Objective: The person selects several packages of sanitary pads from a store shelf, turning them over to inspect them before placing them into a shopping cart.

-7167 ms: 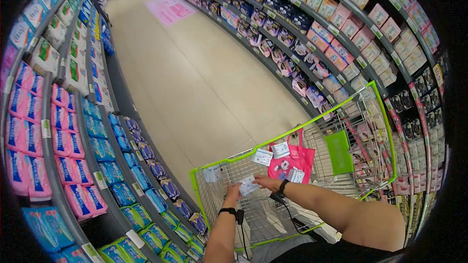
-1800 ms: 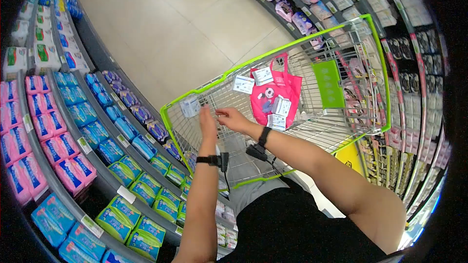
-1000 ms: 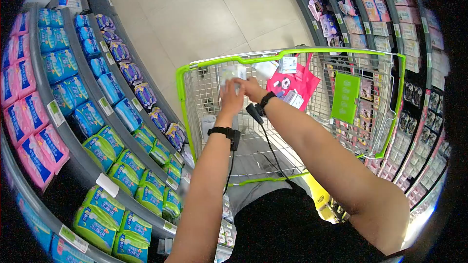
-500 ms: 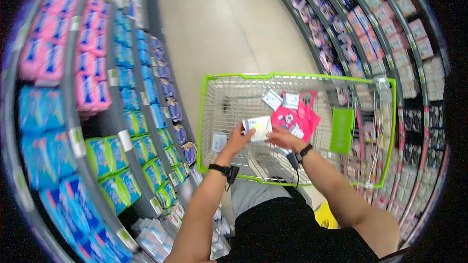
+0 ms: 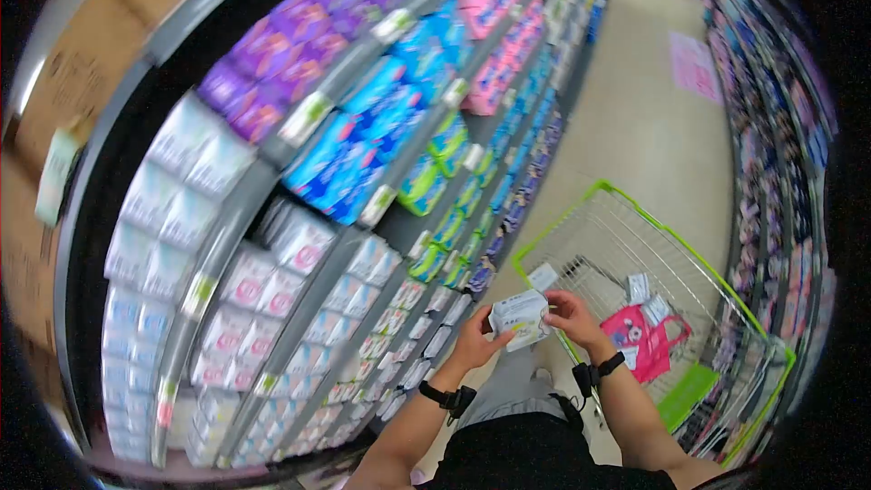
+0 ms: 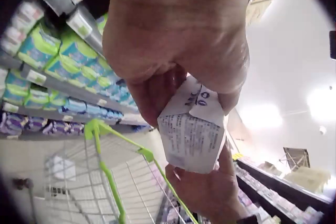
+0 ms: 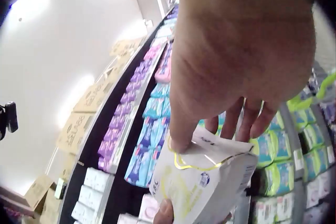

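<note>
- Step in hand, as I judge it: looking over a white pack (image 5: 520, 318), held above the near edge of the green-rimmed cart (image 5: 581, 208).
- Left hand (image 5: 474, 342) grips its 9 o'clock end; right hand (image 5: 573, 317) pinches the 3 o'clock end.
- A next move would call for one hand to take the whole hold.
- The left wrist view alone shows the printed back; the head view shows the shelves (image 5: 299, 218) at 10 o'clock and a pink bag (image 5: 646, 345).

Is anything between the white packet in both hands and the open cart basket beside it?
Nothing visible. The white packet is held by the left hand and right hand just beside the green-rimmed cart, whose top is open; a pink bag lies inside, farther right.
</note>
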